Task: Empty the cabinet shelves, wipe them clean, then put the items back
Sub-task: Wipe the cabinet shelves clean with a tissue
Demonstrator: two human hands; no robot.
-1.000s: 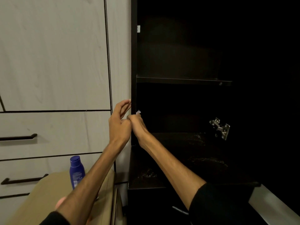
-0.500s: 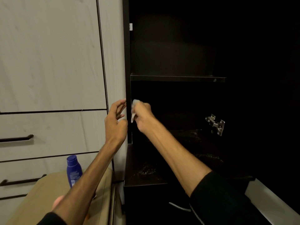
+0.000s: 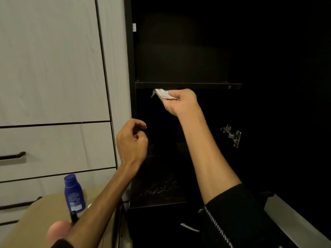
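The cloth (image 3: 163,94), a small white wad, sits just under the front edge of the upper shelf (image 3: 188,85), near that shelf's left end, inside the dark cabinet (image 3: 179,51). The right hand (image 3: 180,102) has its fingers curled round it in a firm grip, one corner of the cloth poking out to the left. Whether the cloth touches the shelf's edge or its underside cannot be told in this light.

The left hand (image 3: 131,140) hangs lower, in front of the cabinet's left wall, fingers loosely curled and holding nothing.

Both shelves in view look bare, and the lower shelf (image 3: 157,190) shows pale specks or streaks towards its front. So the step in hand seems to be the wiping, with the emptying done. The next move likely calls for drawing the cloth rightwards along the upper shelf's edge, pressing evenly, then dealing with the lower shelf.

Outside the cabinet, a blue bottle (image 3: 73,193) stands upright on the tan counter (image 3: 35,221) at lower left, presumably waiting to go back. A metal hinge (image 3: 232,135) shows on the right wall.
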